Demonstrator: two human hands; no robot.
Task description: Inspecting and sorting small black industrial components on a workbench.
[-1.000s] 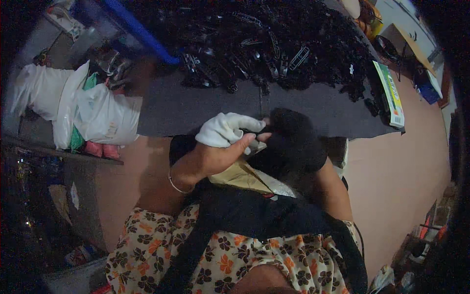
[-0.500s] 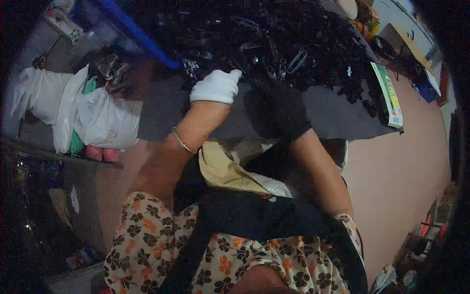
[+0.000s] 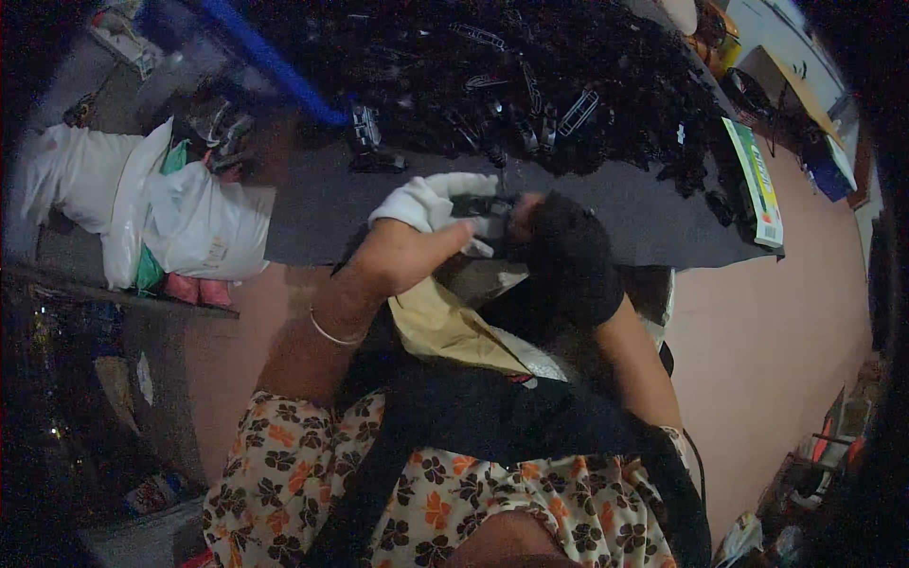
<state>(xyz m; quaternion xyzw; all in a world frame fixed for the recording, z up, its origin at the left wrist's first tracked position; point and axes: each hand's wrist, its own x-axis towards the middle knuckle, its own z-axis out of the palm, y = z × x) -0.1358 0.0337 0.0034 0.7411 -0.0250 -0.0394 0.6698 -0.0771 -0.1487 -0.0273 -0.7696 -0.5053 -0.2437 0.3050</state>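
Note:
My left hand (image 3: 426,220), in a white glove with the thumb bare, is closed around a small black piece (image 3: 481,204) just over the near edge of the dark table. My right hand (image 3: 559,232), in a black glove with bare fingertips, meets the piece from the right and pinches its other end. The piece's exact kind is hard to make out in the dim light. Behind both hands spreads a heap of black plastic parts (image 3: 606,142), some frame-shaped with pale outlines. One black part (image 3: 374,142) lies at the heap's left front edge.
A long blue edge (image 3: 275,62) borders the heap on the left. White plastic bags (image 3: 213,232) stand on a surface at the left. A green and white flat box (image 3: 753,180) lies at the table's right edge. Brown paper (image 3: 440,327) sits below the table edge, before my lap.
Both hands have drawn back from the heap toward me and come together. The small black piece now shows between them. The black part at the heap's left front edge has shifted slightly nearer.

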